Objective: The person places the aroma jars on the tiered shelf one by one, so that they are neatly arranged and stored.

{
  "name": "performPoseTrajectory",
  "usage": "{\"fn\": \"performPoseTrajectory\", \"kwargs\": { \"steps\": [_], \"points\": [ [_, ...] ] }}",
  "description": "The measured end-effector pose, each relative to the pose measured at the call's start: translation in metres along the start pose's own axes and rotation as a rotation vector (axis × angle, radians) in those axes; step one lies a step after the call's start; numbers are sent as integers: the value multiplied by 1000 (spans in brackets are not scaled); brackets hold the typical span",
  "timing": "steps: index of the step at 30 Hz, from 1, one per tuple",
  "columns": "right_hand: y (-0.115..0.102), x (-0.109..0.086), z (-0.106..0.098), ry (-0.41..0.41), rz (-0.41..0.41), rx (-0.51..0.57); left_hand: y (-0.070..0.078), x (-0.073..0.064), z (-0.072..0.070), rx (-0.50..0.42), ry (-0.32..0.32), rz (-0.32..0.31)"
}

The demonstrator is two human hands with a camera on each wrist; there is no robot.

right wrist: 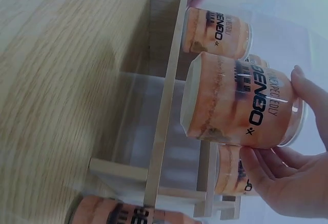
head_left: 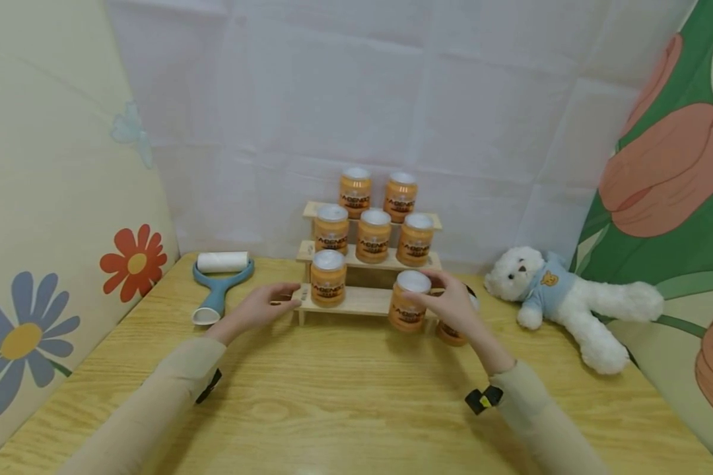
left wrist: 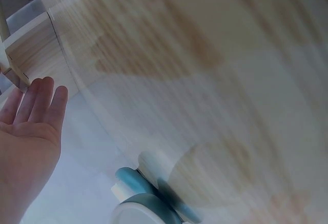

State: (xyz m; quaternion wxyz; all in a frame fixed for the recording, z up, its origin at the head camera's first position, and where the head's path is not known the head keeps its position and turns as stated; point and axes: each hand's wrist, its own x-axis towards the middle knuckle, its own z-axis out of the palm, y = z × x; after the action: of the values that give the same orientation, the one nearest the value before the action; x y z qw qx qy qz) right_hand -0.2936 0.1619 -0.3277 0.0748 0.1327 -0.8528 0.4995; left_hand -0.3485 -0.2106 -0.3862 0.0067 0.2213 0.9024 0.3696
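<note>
My right hand point(head_left: 451, 303) grips an orange-labelled can point(head_left: 408, 310) with a silvery top, thumb on one side and fingers on the other. In the right wrist view the can is tilted, its base close over the front edge of the lowest step of a wooden three-step rack point(head_left: 362, 300). Another can point(head_left: 328, 284) stands on that step's left part. At the step's left end is my left hand point(head_left: 264, 307), holding nothing; its fingers point(left wrist: 43, 101) are extended, with the tips right at the wood. Below my right wrist, one more can point(head_left: 451, 335) is partly hidden on the table.
Three cans stand on the middle step point(head_left: 386, 261) and two on the top step point(head_left: 434, 221). A blue-handled lint roller point(head_left: 216, 290) lies at the left. On the right rests a white teddy bear point(head_left: 549, 290) in a blue shirt. A pale cloth point(head_left: 333, 86) hangs behind.
</note>
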Motion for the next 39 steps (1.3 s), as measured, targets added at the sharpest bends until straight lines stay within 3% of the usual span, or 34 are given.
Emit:
{"fn": "performPoseTrajectory", "kwargs": {
  "steps": [7, 22, 39],
  "points": [
    [-5, 12, 15, 0, -15, 11, 0, 0, 1, -4, 0, -2],
    [-5, 32, 35, -87, -38, 61, 0, -1, 2, -23, 1, 0],
    [-6, 48, 43, -87, -15, -1, 0, 0, -1, 3, -6, -7]
  ]
}}
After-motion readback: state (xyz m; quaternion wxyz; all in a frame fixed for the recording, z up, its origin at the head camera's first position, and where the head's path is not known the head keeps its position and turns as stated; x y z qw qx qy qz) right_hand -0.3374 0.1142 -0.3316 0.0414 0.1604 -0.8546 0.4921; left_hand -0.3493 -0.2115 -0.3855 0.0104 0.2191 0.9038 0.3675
